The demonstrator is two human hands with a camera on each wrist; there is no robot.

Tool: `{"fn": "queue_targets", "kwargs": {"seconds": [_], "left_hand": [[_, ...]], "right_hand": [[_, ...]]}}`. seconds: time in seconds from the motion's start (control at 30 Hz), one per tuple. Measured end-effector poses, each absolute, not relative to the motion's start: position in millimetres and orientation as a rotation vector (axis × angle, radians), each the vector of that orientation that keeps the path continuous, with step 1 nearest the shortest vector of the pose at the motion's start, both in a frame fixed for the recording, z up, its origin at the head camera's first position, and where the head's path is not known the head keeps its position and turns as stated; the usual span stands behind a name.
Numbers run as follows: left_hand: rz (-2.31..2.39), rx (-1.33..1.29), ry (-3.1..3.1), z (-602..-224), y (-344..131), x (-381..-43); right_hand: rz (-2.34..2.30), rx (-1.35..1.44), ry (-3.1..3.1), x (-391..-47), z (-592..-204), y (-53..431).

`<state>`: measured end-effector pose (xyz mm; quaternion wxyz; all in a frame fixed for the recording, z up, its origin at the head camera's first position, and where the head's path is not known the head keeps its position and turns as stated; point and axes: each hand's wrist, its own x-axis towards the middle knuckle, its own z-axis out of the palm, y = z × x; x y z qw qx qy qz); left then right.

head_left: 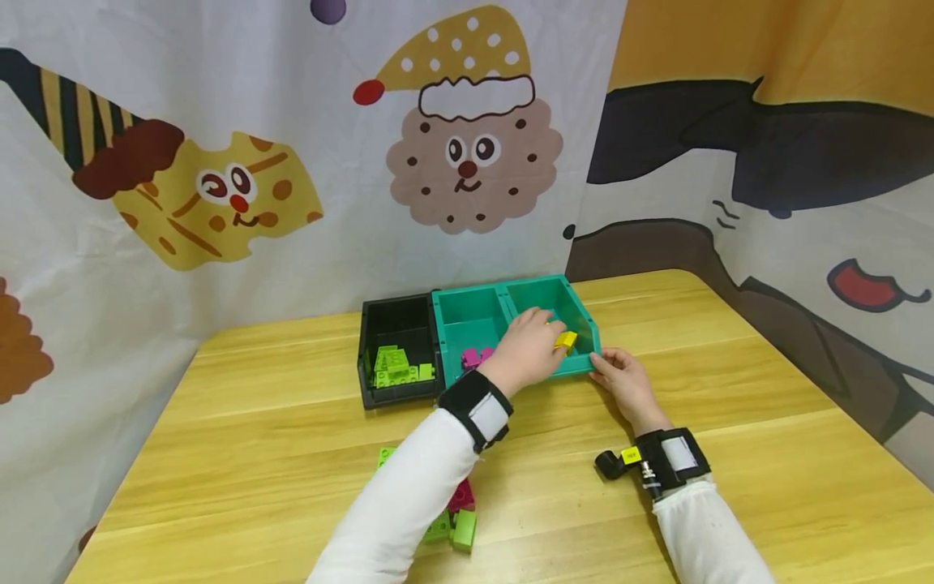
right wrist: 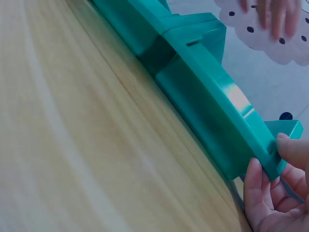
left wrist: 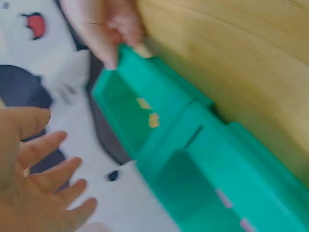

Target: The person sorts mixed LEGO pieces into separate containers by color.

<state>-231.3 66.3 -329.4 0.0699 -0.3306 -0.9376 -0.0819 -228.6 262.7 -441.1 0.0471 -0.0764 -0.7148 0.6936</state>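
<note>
My left hand (head_left: 531, 345) hovers over the right compartment of a teal two-compartment bin (head_left: 473, 331). Its fingers are spread with nothing between them in the left wrist view, where the hand (left wrist: 43, 174) is apart from the bin (left wrist: 193, 140). Yellow bricks (head_left: 566, 341) lie in that compartment, partly covered by the hand in the head view. My right hand (head_left: 623, 385) pinches the bin's front right corner. In the right wrist view, the thumb of this hand (right wrist: 289, 193) lies on top of the teal rim (right wrist: 212, 92) and the fingers curl underneath.
Pink bricks (head_left: 470, 358) lie in the bin's left compartment. Against its left side stands a black bin (head_left: 400, 397) containing lime-green bricks (head_left: 394, 362). Loose green bricks (head_left: 463, 531) and a dark red brick (head_left: 461, 495) lie nearer on the wooden table (head_left: 277, 454), partly behind the left sleeve.
</note>
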Motion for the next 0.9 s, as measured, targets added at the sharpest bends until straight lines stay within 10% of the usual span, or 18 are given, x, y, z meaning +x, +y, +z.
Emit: {"fn": "queue_targets", "kwargs": {"seconds": [0.9], "left_hand": [[-0.789, -0.821, -2.571, -315, -76, -136]], "right_hand": [[2.118, -0.263, -2.169, -227, -439, 261]]}}
